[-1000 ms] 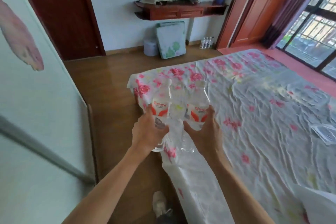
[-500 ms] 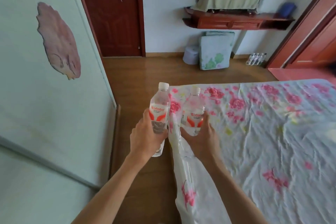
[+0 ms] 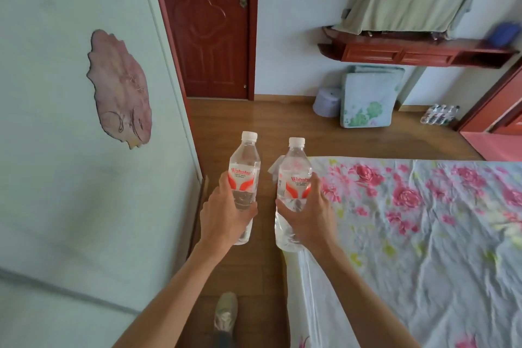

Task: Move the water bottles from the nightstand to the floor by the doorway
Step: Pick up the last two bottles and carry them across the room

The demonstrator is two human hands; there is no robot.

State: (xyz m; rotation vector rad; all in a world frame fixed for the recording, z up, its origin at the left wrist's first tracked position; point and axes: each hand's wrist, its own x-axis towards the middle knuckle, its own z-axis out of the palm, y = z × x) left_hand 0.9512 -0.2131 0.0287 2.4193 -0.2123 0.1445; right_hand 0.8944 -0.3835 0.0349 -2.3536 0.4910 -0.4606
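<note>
I carry two clear water bottles with white caps and red-and-white labels, both upright in front of me. My left hand [image 3: 224,216] grips the left bottle [image 3: 244,162] round its lower half. My right hand [image 3: 306,213] grips the right bottle [image 3: 295,169] the same way, beside the corner of the bed. A cluster of several more water bottles [image 3: 439,115] stands on the wood floor at the far right, next to a red doorway frame [image 3: 491,104].
A bed with a floral sheet [image 3: 423,234] fills the right side. A pale wardrobe wall [image 3: 70,150] bounds the left, leaving a narrow wood-floor aisle [image 3: 265,127]. Ahead are a shut dark red door [image 3: 209,22], a wall shelf [image 3: 409,54], a folded cushion [image 3: 367,99] and a small bin [image 3: 327,101].
The view has swung left and moved forward along the aisle. Both bottles stay in my hands, now held a little farther apart and past the bed's corner.
</note>
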